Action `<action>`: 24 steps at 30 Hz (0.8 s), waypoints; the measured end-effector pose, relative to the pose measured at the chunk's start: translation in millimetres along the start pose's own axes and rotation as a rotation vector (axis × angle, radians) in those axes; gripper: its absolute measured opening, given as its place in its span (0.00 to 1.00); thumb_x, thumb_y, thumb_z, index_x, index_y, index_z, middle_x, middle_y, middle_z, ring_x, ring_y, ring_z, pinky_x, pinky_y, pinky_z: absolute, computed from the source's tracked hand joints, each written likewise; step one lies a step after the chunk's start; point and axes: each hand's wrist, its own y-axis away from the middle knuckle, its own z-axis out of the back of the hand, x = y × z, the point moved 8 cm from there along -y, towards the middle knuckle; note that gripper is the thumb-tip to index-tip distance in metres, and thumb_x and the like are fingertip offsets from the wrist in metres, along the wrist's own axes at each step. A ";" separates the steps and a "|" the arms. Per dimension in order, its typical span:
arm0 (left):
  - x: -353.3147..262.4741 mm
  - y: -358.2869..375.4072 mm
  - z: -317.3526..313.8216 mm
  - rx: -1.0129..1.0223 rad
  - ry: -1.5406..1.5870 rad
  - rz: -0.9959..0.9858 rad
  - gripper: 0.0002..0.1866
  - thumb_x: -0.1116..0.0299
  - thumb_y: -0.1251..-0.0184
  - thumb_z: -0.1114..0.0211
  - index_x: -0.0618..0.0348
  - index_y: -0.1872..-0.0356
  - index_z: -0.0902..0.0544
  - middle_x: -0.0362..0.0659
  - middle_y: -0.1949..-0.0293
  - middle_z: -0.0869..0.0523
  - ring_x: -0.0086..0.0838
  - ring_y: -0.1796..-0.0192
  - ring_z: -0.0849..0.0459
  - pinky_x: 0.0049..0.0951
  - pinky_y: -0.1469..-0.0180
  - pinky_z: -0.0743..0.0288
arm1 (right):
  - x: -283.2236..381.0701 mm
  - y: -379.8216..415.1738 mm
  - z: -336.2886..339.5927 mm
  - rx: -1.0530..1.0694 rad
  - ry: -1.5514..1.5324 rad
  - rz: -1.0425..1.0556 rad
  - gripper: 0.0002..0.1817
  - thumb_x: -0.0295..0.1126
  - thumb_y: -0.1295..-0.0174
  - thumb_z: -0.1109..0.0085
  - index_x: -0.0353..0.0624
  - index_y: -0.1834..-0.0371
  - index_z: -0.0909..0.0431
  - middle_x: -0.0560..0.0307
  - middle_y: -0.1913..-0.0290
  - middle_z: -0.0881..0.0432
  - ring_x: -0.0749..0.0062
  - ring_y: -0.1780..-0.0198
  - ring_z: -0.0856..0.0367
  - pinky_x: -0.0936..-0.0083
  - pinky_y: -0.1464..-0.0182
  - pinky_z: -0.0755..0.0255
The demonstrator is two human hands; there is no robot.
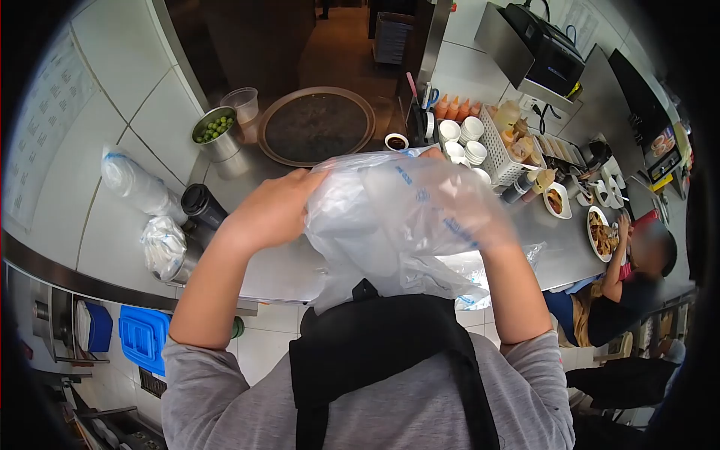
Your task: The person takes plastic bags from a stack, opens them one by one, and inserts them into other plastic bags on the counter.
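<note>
Steel pot of green limes beside empty plastic cup, I see clear plastic bag raised over steel counter, left hand gripping bag's edge, right hand's grip hidden behind the film, forearms lifted.

White tiled wall, steel counter, dark doorway, blue crate beneath, tiled floor.
</note>
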 end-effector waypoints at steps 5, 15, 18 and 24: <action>-1.4 -6.2 -15.3 0.159 -0.038 0.103 0.34 0.81 0.46 0.44 0.61 0.32 0.36 0.58 0.44 0.24 0.53 0.50 0.19 0.46 0.47 0.24 | -8.5 -2.6 6.7 -0.048 1.177 0.241 0.12 0.30 0.49 0.39 0.44 0.59 0.20 0.53 0.59 0.17 0.59 0.56 0.19 0.71 0.55 0.25; -26.7 13.3 25.9 -0.318 -0.160 -0.084 0.29 0.76 0.52 0.34 0.58 0.42 0.26 0.48 0.42 0.24 0.44 0.47 0.21 0.41 0.50 0.22 | -100.4 -18.8 39.2 0.133 -0.837 -0.042 0.18 0.31 0.36 0.46 0.43 0.42 0.28 0.54 0.49 0.23 0.67 0.49 0.22 0.71 0.50 0.23; -54.9 43.7 23.3 -0.649 -0.276 -0.637 0.25 0.70 0.49 0.31 0.48 0.46 0.21 0.44 0.41 0.25 0.37 0.46 0.23 0.37 0.51 0.22 | -110.7 -19.6 40.2 0.097 -0.982 -0.103 0.18 0.30 0.35 0.47 0.42 0.42 0.29 0.54 0.49 0.23 0.67 0.49 0.22 0.71 0.49 0.23; -66.5 21.5 9.3 -0.581 -0.267 -0.516 0.23 0.52 0.46 0.32 0.34 0.46 0.19 0.42 0.42 0.23 0.34 0.50 0.20 0.31 0.54 0.22 | -112.7 -39.2 41.5 0.071 -0.957 -0.083 0.17 0.31 0.34 0.48 0.42 0.43 0.29 0.54 0.50 0.22 0.69 0.49 0.22 0.70 0.49 0.23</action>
